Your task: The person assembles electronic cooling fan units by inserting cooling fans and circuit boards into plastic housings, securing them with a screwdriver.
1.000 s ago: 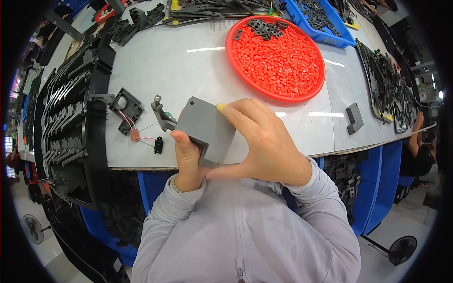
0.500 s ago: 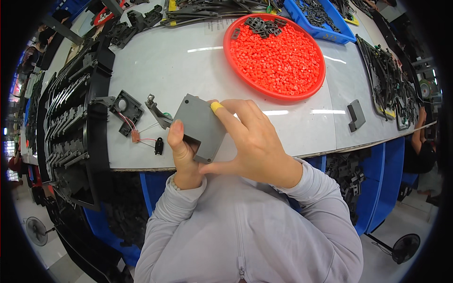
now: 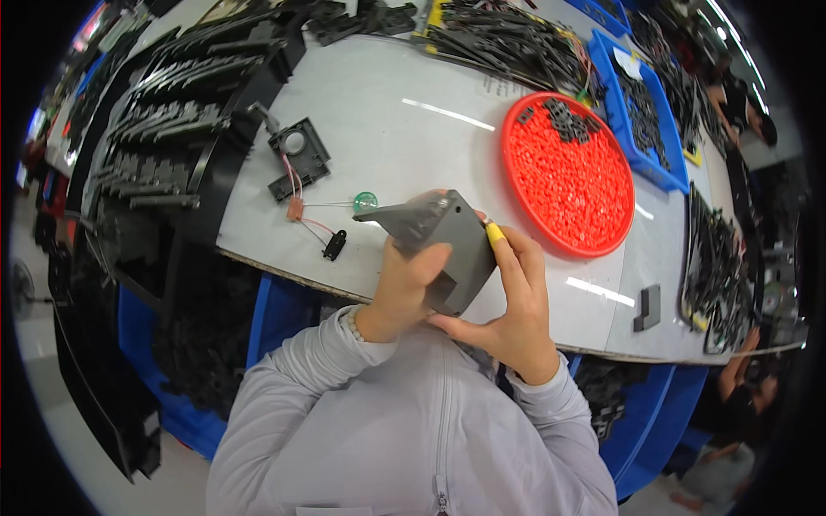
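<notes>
A grey plastic box-shaped housing (image 3: 465, 248) is gripped between both hands above the near part of the table. My left hand (image 3: 403, 291) is closed on its left side, thumb over the cutout edge. My right hand (image 3: 520, 301), with yellow tape on one finger, pinches its right side. A grey arm-like piece (image 3: 387, 215), smeared by motion, juts out left of the housing; whether it is joined to it I cannot tell. Left of the hands lies a dark open casing (image 3: 311, 153), wired to a small brown circuit board (image 3: 295, 210), a black part (image 3: 335, 246) and a green disc (image 3: 365, 202).
A red round tray (image 3: 576, 189) of small red pieces, with some dark parts, stands at right. Beyond it are a blue bin (image 3: 680, 182) and piles of dark strips (image 3: 508, 47). A black rack (image 3: 258, 103) stands left. One grey part (image 3: 648, 308) lies far right.
The whole view has turned, so table things appear shifted and tilted. Both hands still hold the housing. The green disc, mostly hidden before, now shows plainly.
</notes>
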A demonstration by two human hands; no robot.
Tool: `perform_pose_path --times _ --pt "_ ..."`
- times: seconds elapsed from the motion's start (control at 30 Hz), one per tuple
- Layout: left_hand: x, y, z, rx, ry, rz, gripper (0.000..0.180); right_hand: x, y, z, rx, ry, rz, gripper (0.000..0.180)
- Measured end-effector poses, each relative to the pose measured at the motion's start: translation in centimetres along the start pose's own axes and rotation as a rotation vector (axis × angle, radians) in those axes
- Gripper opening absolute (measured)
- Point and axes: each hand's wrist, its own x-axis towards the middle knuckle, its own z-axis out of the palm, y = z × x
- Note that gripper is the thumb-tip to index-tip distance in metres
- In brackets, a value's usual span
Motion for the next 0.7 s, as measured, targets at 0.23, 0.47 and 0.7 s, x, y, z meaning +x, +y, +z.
perform_pose_path --times 0.23,0.47,0.7 --pt "-0.3 -0.2 -0.2 0.13 0.064 0.08 0.061 -0.1 -0.4 0.7 -0.022 -0.017 0.011 0.093" --pt "-0.2 0.3 -0.2 0.163 0.076 0.036 0.058 0.0 -0.5 0.8 -0.056 -0.014 -0.013 0.093" --pt "-0.1 -0.7 -0.6 0.0 0.086 -0.001 0.062 0.1 -0.4 0.5 -0.09 -0.066 0.038 0.092"
